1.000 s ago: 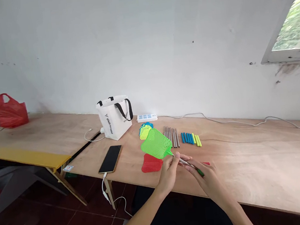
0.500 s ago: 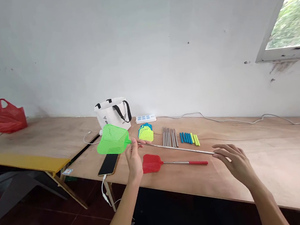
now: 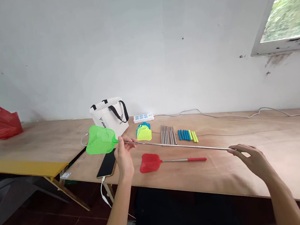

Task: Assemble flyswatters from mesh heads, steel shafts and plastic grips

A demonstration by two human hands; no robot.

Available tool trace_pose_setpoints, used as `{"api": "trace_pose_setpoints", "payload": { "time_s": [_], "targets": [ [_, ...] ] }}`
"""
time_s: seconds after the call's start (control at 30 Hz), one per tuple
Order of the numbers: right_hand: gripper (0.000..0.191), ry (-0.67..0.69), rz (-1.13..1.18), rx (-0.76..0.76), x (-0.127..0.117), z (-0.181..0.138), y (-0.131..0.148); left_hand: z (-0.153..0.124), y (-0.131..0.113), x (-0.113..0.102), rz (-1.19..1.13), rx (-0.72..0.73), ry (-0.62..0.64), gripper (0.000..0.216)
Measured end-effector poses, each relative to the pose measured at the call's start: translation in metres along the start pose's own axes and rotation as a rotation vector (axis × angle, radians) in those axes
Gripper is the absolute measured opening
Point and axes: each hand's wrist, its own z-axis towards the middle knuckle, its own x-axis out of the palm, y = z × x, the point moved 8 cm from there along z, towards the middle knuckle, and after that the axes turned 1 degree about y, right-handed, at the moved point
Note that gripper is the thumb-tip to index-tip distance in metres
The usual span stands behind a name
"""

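Note:
A green fly swatter (image 3: pixel 100 139) with a long thin metal rod (image 3: pixel 176 146) is stretched out above the wooden table (image 3: pixel 255 165). My left hand (image 3: pixel 124 155) pinches the rod just behind the green mesh head. Far to the right, my right hand (image 3: pixel 250 156) grips the handle end. A red fly swatter (image 3: pixel 156 161) with a red grip lies flat on the table below the rod.
Behind lie loose mesh heads in blue and yellow (image 3: pixel 143 132), several metal rods (image 3: pixel 167 135) and several blue and yellow grips (image 3: pixel 187 135). A white tote bag (image 3: pixel 108 115), a phone on a cable (image 3: pixel 106 164) and a power strip (image 3: pixel 143 118) stand left. A red plastic bag (image 3: pixel 0 121) sits far left.
The green swatter's rod has been pulled out from short to full length: my left hand carried the head leftward, my right hand drew the handle far to the right.

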Motion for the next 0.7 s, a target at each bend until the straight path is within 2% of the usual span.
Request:
{"api": "trace_pose_setpoints", "payload": {
  "time_s": [0.5,0.7],
  "targets": [
    [0.059,0.112,-0.067,0.055,-0.007,-0.001,0.014,-0.009,0.004,0.007,-0.030,0.013,-0.041,0.053],
    [0.058,0.019,-0.042,0.003,-0.018,-0.001,0.022,-0.011,0.005,0.010,-0.027,0.004,-0.019,0.053]
  ]
}}
